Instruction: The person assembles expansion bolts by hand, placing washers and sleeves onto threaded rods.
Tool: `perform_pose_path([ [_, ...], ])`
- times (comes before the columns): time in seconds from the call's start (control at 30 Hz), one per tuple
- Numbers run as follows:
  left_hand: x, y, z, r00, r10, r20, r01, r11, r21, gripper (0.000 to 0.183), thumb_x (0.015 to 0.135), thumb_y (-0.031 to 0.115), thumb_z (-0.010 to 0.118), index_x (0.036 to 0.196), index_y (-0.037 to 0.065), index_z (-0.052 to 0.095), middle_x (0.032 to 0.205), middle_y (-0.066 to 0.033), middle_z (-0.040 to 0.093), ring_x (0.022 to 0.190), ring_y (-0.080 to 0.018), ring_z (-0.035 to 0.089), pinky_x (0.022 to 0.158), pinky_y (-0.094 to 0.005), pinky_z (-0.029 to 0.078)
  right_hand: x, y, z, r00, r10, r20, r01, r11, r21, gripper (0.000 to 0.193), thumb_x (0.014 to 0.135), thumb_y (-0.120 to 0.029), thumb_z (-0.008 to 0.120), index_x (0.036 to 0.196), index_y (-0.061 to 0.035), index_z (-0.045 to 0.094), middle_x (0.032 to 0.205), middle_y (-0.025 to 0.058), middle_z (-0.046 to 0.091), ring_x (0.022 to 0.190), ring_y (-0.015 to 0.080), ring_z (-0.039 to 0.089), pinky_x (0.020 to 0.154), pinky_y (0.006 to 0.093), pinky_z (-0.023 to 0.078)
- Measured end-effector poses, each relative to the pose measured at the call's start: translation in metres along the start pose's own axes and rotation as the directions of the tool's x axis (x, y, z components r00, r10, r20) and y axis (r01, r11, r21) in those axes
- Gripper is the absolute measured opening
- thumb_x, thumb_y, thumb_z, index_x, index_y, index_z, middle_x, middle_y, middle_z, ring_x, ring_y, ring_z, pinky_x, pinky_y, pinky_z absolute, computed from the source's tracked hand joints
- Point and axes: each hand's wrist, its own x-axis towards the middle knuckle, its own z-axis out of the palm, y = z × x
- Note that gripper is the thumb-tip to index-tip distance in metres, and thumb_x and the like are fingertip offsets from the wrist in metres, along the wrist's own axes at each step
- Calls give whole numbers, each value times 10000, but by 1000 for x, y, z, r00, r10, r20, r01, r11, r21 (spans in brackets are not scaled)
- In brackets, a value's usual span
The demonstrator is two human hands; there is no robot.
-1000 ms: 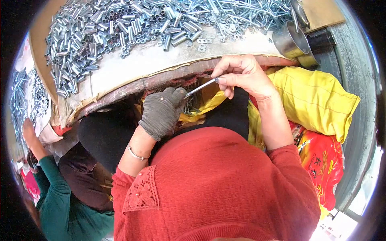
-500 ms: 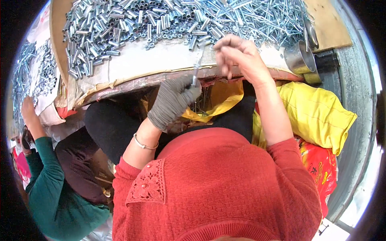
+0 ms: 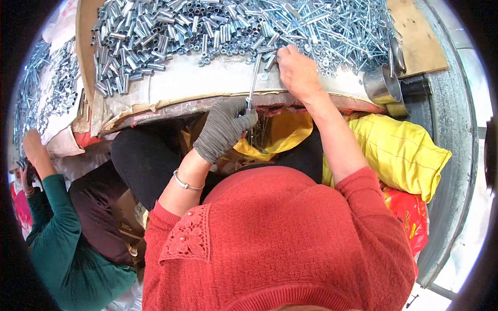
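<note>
My left hand (image 3: pixel 220 129), in a grey knit glove, is closed around the lower end of a long thin metal bolt (image 3: pixel 253 80). The bolt points up and away over the bench edge. My bare right hand (image 3: pixel 300 72) rests at the near edge of the metal heap, its fingers drawn together; whatever is in the fingertips is hidden. Short metal sleeves (image 3: pixel 202 28) are heaped left and centre, with small nuts (image 3: pixel 228 50) along their front. Long bolts (image 3: pixel 342 33) lie to the right. A loose washer (image 3: pixel 264 76) sits on the pale covering by my right hand.
A yellow bag (image 3: pixel 290 140) hangs open below the bench edge (image 3: pixel 171 106). Metal cups (image 3: pixel 381 88) stand at the right, above a yellow sack (image 3: pixel 399 150) and a red bag (image 3: pixel 407 217). A wooden divider (image 3: pixel 85 52) separates a co-worker in a green sleeve (image 3: pixel 59 207).
My right hand has moved forward to the heap's edge, and its fingers have closed together. The left hand stays near the bench edge, still gripping the bolt. The whole view has shifted slightly.
</note>
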Motion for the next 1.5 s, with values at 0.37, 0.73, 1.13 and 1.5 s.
perform_pose_path([
  [0.37,-1,4,14,985,76,158,-97,987,130,183,792,171,633,879,12,656,682,-87,612,608,-144,548,597,-309,450,-34,-7,-61,901,156,406,-386,-143,911,160,854,-53,629,990,31,644,780,99,650,646,179,657,542,285,568],
  [0.73,-9,1,27,984,171,53,-178,960,214,187,790,146,663,927,19,653,707,-120,597,613,-193,575,597,-312,458,-71,-28,-61,924,-33,-380,262,779,570,359,759,-14,709,1101,-15,599,816,103,596,674,178,600,599,250,485],
  [1.13,-12,19,27,988,80,134,-112,962,248,168,783,145,687,876,9,654,744,-137,638,661,-215,606,615,-327,473,-87,-29,-49,926,-108,363,-351,113,930,253,871,-155,646,1090,-30,628,817,12,614,711,76,577,636,228,477],
  [1.5,-6,21,13,919,165,-357,-72,963,261,174,825,168,670,825,-4,649,597,-49,559,575,-96,472,536,-288,416,-94,-50,-49,989,149,10,-12,15,1000,425,970,-325,474,1110,48,623,1109,122,629,1073,179,555,958,302,402],
])
